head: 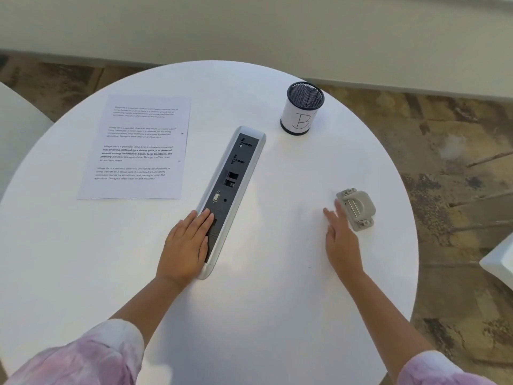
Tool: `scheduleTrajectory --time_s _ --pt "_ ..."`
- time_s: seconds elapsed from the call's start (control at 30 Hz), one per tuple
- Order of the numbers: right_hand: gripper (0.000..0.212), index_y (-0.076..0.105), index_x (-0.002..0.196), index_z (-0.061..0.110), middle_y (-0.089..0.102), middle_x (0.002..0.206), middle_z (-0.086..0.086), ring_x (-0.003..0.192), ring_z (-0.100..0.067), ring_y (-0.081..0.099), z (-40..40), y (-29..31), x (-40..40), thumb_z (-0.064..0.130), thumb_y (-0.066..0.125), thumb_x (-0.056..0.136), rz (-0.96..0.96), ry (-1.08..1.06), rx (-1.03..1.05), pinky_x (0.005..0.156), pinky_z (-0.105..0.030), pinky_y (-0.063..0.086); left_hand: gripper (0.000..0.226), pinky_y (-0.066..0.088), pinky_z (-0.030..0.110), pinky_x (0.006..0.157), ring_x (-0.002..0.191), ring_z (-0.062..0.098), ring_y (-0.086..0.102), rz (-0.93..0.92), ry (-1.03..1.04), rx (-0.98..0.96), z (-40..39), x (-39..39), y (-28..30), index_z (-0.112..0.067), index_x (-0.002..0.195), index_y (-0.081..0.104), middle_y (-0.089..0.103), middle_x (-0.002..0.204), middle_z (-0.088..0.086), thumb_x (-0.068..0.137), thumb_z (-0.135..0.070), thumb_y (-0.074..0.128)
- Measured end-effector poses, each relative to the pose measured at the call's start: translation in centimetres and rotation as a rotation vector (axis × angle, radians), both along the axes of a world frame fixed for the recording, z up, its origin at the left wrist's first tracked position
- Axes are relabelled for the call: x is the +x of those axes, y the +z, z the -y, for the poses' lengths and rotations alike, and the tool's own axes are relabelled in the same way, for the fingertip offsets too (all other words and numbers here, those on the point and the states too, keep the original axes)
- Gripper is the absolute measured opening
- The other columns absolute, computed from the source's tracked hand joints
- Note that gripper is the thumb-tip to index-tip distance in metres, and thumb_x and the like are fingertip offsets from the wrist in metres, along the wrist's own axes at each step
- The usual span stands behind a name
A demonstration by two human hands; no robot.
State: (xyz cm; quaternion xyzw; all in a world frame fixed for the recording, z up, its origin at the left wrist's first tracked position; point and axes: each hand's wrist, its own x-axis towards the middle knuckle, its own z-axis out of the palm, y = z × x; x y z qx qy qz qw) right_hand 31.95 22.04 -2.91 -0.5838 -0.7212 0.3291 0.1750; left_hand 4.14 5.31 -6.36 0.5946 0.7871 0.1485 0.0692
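1. Left hand lies flat, palm down, fingers straight, resting on the near end of the long silver-and-black socket panel.
2. Right hand reaches forward, fingers loose, grasping nothing. Its fingertips touch the left edge of the small grey hole punch, on the right of the round white table.

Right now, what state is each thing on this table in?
left hand: open, flat on the near end of the socket panel.
right hand: open, fingertips at the left edge of the hole punch.
hole punch: lying on the table, not gripped.
socket panel: nothing plugged in.
mesh pen cup: upright, labelled B.
printed sheet: flat, text up.
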Motion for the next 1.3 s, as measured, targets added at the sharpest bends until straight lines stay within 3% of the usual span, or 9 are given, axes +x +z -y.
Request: scheduleTrajectory --time_s 0.07,0.13,0.3,0.43,0.63,0.93,1.13,1.23,1.3 --pt "0.052 0.032 0.141 0.021 0.056 0.121 0.016 0.101 -0.012 0.058 -0.2 0.5 0.3 0.003 0.042 0.094 -0.124 -0.132 0.075 0.076 -0.002 0.035 0.047 0.029 0.038 0.105 0.132 0.02 0.035 0.0 -0.002 0.001 -0.1 0.0 0.1 -0.016 0.134 0.046 0.048 0.14 0.0 0.091 -0.023 0.028" --pt "0.047 0.038 0.137 0.02 0.062 0.108 0.007 0.096 -0.009 0.056 -0.7 1.1 0.5 0.004 0.045 0.093 -0.181 -0.227 0.072 0.07 0.004 0.035 0.047 0.028 0.038 0.105 0.131 0.02 0.035 0.002 0.001 0.0 -0.1 0.1 0.2 -0.016 0.134 0.046 0.048 0.14 0.0 0.091 -0.022 0.028" --pt "0.027 0.062 0.111 0.01 0.064 0.105 -0.007 0.09 -0.016 0.058 -2.0 0.9 0.3 0.002 0.047 0.091 -0.039 -0.21 0.004 0.078 -0.02 0.037 0.047 0.027 0.037 0.106 0.131 0.021 0.036 0.0 0.007 -0.01 0.0 0.1 0.3 -0.016 0.134 0.046 0.049 0.139 0.001 0.091 -0.022 0.027" --pt "0.015 0.066 0.1 0.007 0.06 0.105 -0.008 0.077 -0.012 0.053 -2.5 0.6 0.0 0.01 0.058 0.088 0.093 -0.087 0.045 0.075 -0.019 0.034 0.047 0.027 0.037 0.106 0.131 0.02 0.034 -0.002 0.007 -0.008 -0.1 0.1 0.4 -0.015 0.133 0.047 0.049 0.139 0.001 0.091 -0.022 0.027" --pt "0.014 0.066 0.096 0.009 0.05 0.1 0.001 0.084 -0.014 0.054 -2.2 0.6 -0.4 0.017 0.061 0.087 0.156 -0.052 0.054 0.075 -0.024 0.036 0.047 0.027 0.036 0.106 0.13 0.023 0.04 -0.003 0.009 -0.018 0.0 0.1 0.3 -0.016 0.133 0.047 0.049 0.139 0.0 0.092 -0.022 0.027" --pt "0.012 0.065 0.091 0.001 0.055 0.105 -0.012 0.082 -0.016 0.05 -2.7 0.0 -1.1 0.01 0.056 0.089 0.256 -0.018 0.109 0.073 -0.024 0.035 0.047 0.025 0.035 0.107 0.13 0.023 0.04 0.013 0.01 -0.023 -0.1 0.1 0.3 -0.015 0.134 0.047 0.048 0.14 0.0 0.092 -0.022 0.027" --pt "0.023 0.059 0.098 -0.007 0.051 0.104 -0.021 0.101 -0.033 0.048 -3.3 -0.5 -1.2 0.01 0.044 0.095 0.414 0.107 0.11 0.085 -0.034 0.035 0.047 0.026 0.036 0.107 0.13 0.024 0.04 0.009 0.006 -0.027 -0.1 0.1 0.3 -0.015 0.133 0.047 0.048 0.14 0.001 0.092 -0.022 0.027" --pt "0.022 0.057 0.082 0.003 0.051 0.081 -0.009 0.079 -0.022 0.044 -4.0 0.3 -1.5 0.009 0.04 0.095 0.225 0.0 -0.108 0.068 -0.031 0.037 0.046 0.027 0.037 0.106 0.13 0.022 0.038 0.012 0.009 -0.014 -0.2 0.1 0.4 -0.014 0.133 0.047 0.049 0.139 0.001 0.092 -0.022 0.028" --pt "0.03 0.046 0.068 0.011 0.04 0.065 -0.001 0.061 -0.016 0.035 -4.4 1.1 -1.4 0.01 0.038 0.096 -0.063 -0.142 -0.355 0.053 -0.025 0.028 0.046 0.028 0.037 0.106 0.13 0.022 0.037 0.009 0.008 -0.011 -0.1 0.1 0.3 -0.015 0.133 0.047 0.049 0.139 0.001 0.092 -0.022 0.028"
